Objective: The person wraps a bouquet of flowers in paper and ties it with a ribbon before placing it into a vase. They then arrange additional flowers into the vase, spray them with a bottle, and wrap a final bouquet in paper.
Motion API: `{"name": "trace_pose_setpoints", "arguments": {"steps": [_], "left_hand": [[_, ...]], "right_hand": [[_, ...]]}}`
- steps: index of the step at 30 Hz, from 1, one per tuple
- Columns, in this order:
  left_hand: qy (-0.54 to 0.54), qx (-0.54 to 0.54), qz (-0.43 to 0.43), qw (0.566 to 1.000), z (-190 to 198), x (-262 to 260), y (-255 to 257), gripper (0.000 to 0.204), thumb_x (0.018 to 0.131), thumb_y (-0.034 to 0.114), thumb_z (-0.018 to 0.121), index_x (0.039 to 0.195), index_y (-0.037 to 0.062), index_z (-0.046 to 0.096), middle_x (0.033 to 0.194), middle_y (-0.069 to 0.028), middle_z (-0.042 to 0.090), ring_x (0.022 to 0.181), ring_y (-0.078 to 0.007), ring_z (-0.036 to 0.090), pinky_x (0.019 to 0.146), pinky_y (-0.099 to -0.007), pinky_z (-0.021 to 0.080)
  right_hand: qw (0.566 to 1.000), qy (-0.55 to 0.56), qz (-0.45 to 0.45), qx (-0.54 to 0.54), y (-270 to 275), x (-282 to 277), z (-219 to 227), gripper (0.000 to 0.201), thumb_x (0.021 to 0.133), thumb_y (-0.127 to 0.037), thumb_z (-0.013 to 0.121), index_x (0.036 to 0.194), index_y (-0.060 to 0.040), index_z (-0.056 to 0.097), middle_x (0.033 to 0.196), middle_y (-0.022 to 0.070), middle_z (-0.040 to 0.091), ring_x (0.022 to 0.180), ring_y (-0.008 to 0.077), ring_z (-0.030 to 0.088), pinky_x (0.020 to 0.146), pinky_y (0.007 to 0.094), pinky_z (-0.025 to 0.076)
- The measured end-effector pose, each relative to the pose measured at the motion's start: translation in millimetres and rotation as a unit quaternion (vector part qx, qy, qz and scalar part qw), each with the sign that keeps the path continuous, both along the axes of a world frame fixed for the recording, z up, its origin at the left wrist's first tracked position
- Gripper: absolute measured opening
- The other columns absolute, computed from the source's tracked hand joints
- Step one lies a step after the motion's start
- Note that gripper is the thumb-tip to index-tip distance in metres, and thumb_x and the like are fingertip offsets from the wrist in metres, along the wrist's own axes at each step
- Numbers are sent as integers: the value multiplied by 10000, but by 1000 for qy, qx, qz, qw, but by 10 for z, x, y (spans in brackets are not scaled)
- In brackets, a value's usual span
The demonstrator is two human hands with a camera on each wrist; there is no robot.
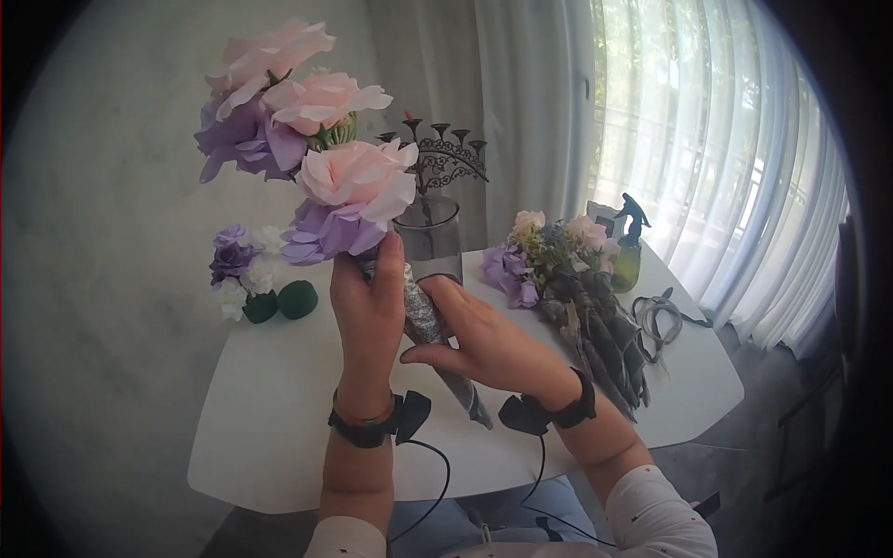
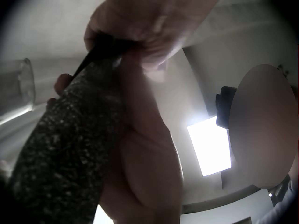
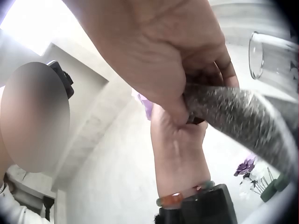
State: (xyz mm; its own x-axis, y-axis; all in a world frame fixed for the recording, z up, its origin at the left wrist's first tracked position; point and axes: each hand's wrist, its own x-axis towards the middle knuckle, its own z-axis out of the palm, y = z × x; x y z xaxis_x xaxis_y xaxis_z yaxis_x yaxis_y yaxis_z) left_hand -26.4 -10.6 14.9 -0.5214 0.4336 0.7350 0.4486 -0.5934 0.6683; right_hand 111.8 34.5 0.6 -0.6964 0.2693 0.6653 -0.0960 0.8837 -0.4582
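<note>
A bouquet of large pale pink and lilac artificial flowers (image 1: 358,181) leans up to the left over the table. Just under the blooms, my left hand (image 1: 370,288) grips its stem end. That end is wrapped in a silvery, speckled sleeve (image 1: 420,312), which narrows to a tip pointing down at the table front. My right hand (image 1: 488,339) holds the sleeve lower down, thumb on the near side and fingers round the far side. In the left wrist view a dark strip (image 2: 103,53) shows by the fingers, beside the speckled sleeve (image 2: 65,144). The stems inside are hidden.
Behind the hands stand a clear glass vase (image 1: 433,232) and a dark candelabra (image 1: 456,163). Another flower bunch (image 1: 588,232) lies right, near a spray bottle (image 1: 629,265) and a ribbon coil (image 1: 656,325). White and purple flowers (image 1: 246,260) and green round pieces (image 1: 298,299) sit left.
</note>
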Motion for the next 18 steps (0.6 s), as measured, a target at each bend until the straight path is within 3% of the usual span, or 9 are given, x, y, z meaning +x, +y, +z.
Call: {"name": "trace_pose_setpoints", "arguments": {"steps": [3, 4, 7, 8, 9, 11, 12, 14, 18], "left_hand": [[23, 17, -6, 1000, -32, -115, -2, 355, 922, 257, 599, 1072, -49, 499, 929, -90, 588, 822, -140, 552, 737, -273, 457], [24, 16, -4, 1000, -20, -124, -5, 355, 922, 257, 599, 1072, -49, 499, 929, -90, 588, 822, -140, 552, 737, -273, 457], [27, 37, -100, 994, 18, -113, -18, 386, 915, 232, 626, 1136, -38, 462, 1009, -88, 571, 879, -127, 548, 770, -256, 456], [16, 23, -156, 987, 23, -101, -18, 400, 908, 197, 635, 1167, -38, 443, 1021, -81, 566, 886, -119, 547, 777, -250, 457], [5, 10, -212, 977, 29, -85, -22, 421, 900, 162, 644, 1198, -38, 423, 1034, -73, 560, 894, -110, 545, 785, -244, 457], [6, -10, -235, 972, 46, -19, -56, 420, 897, 116, 638, 1220, -48, 426, 1024, -63, 559, 893, -105, 544, 788, -242, 457], [9, -29, -259, 965, 45, 5, -74, 423, 893, 71, 632, 1242, -57, 429, 1014, -53, 558, 892, -100, 543, 792, -241, 457], [39, -69, -251, 965, 44, 1, -114, 434, 894, 47, 620, 1268, -64, 429, 1017, -48, 559, 909, -100, 547, 804, -241, 459], [69, -104, -231, 965, 50, 114, -182, 463, 897, -4, 585, 1327, -73, 428, 1077, -61, 572, 965, -97, 557, 832, -236, 457]], "right_hand": [[995, 70, 25, -66, 61, -208, -47, 339, 883, -194, 634, 1085, 13, 456, 924, 193, 538, 829, 357, 552, 719, 394, 445], [987, 81, 50, -128, 90, -221, -32, 295, 895, -133, 606, 1111, 3, 457, 920, 152, 562, 792, 270, 562, 696, 345, 447], [948, 169, 115, -243, 194, -261, -44, 326, 900, -117, 603, 1163, -12, 442, 904, 82, 574, 783, 146, 545, 668, 292, 440], [930, 153, 142, -301, 150, -190, -4, 338, 936, -158, 569, 1213, -36, 420, 895, 28, 564, 821, 43, 498, 669, 231, 429], [930, 153, 142, -303, 157, -165, -9, 338, 936, -158, 569, 1213, -36, 420, 895, 28, 564, 821, 43, 498, 669, 231, 429], [855, 136, 239, -440, 180, -122, -15, 327, 967, -217, 526, 1233, -67, 408, 846, 30, 559, 696, 43, 509, 566, 207, 427], [853, 138, 240, -443, 181, -91, -7, 327, 967, -217, 526, 1233, -67, 408, 846, 30, 559, 696, 43, 509, 566, 207, 427], [741, 156, 335, -561, 191, -29, 21, 355, 964, -284, 526, 1227, -74, 415, 802, 26, 542, 527, 53, 475, 420, 187, 383], [713, 148, 427, -536, 369, -70, -93, 417, 931, -304, 579, 1224, -62, 410, 761, 23, 524, 425, 77, 458, 332, 190, 344]]}}
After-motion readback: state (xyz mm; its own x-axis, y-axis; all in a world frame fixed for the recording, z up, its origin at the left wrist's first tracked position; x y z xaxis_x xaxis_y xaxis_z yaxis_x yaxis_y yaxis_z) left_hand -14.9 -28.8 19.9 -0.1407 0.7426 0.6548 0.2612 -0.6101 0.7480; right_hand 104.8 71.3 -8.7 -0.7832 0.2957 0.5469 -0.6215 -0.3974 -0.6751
